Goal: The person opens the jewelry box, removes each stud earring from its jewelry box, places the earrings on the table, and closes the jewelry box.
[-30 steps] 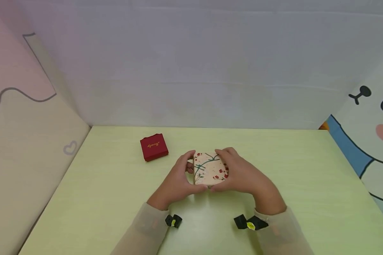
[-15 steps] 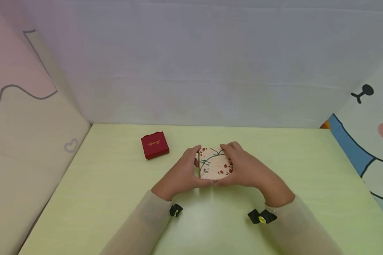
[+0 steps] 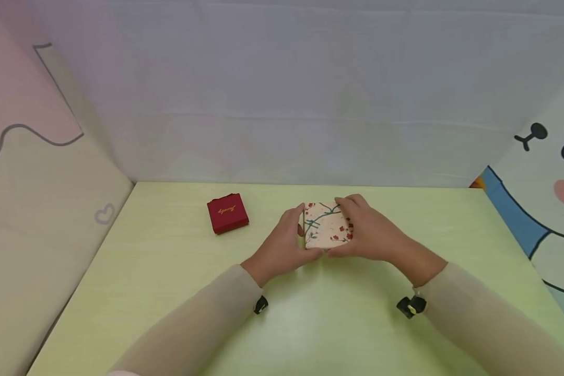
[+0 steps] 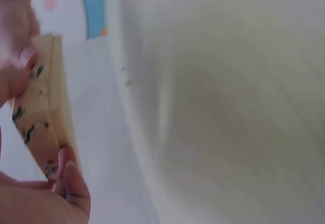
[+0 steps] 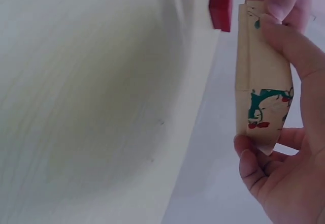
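Here we are with both hands on one thing: a cream square box, apparently of card, printed with red blossoms and green branches (image 3: 326, 227), about midway between the table's left and right edges and nearer the far edge. Our left hand (image 3: 289, 240) grips its left side, thumb lying along the near face, fingers at the far left corner; our right hand (image 3: 368, 230) mirrors it, fingers bent over the far right corner, thumb almost meeting the other. From the wrists we see fingertips tucked at the underside, and the box looks clear of the pale yellow-green table (image 3: 169, 292), so the fingers probably carry the weight while the thumbs stop it tipping towards us. Gripping at opposite corners, we judge, shares the load and lets us keep the patterned top level and largely uncovered. A seam runs along the side, close to the bottom; it may be where a lid meets a base, and this hold would press both parts together. Over towards the table's far left corner lies a dark red square box with gold lettering (image 3: 227, 213), flat, slightly turned against the far edge, untouched and well apart, leaving our hands room.
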The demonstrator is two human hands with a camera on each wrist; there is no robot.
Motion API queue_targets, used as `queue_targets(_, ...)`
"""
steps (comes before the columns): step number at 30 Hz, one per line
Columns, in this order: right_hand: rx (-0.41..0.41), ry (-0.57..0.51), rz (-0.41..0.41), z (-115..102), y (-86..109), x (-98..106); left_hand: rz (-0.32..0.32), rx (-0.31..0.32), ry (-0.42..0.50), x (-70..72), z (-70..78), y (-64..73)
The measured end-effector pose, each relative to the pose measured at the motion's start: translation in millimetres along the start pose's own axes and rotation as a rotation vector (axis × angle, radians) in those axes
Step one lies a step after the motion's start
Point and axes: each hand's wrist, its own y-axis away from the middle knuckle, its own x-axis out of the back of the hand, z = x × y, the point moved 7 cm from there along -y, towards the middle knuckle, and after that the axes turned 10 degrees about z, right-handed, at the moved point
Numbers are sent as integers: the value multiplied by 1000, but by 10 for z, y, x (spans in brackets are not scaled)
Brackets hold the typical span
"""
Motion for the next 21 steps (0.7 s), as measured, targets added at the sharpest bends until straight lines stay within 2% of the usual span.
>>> queue_targets(7,-27,-39,-56,303,-125,5,-20,-17,-27,-195,27,-171)
queue_targets(12,-39,-13,-88,445,-240,8,-76,-9,-168,-312,12,-371)
queue_targets(15,-61,-15,-95,520,-329,34,-80,-13,-240,-337,18,-515)
queue_targets(21,-72,-26,-96,666,-538,102,-53,-9,-300,-332,74,-765)
